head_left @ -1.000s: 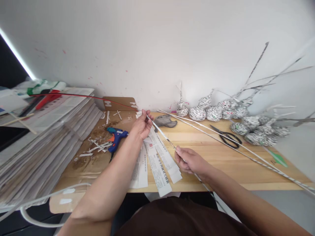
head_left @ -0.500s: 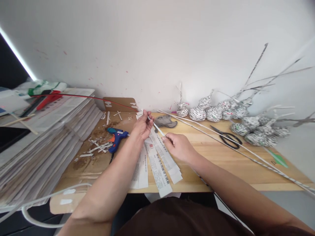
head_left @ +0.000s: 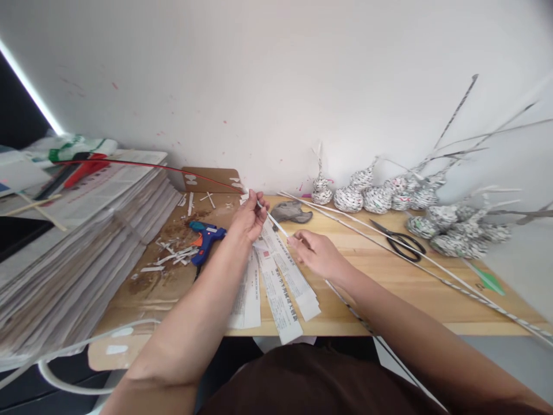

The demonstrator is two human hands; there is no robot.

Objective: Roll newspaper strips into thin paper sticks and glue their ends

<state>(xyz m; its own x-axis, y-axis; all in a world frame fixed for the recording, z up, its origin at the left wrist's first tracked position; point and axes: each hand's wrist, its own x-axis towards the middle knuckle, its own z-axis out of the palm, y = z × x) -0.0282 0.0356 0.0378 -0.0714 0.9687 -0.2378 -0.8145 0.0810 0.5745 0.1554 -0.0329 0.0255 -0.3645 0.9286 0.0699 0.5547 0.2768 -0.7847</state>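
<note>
My left hand [head_left: 252, 216] is closed round the upper end of a thin rolled paper stick [head_left: 277, 225], near where a red-and-black rod [head_left: 194, 174] ends. My right hand [head_left: 311, 251] pinches the same stick lower down. From beneath my right hand, the stick runs toward the front edge, partly hidden by the forearm. Printed paper strips [head_left: 280, 300] lie fanned out on the table below both hands. Behind the hands sits a grey crumpled cloth-like piece [head_left: 291, 212].
A tall newspaper stack [head_left: 116, 242] stands at the left. A blue glue gun [head_left: 209, 242] lies beside paper scraps [head_left: 175, 255]. Black scissors [head_left: 401, 245] and long paper sticks [head_left: 389, 235] lie right, before woven gourd shapes [head_left: 348, 197].
My right hand has shifted slightly, its fingers a little more extended along the stick. My left hand stays nearly where it was. The camera view has moved slightly.
</note>
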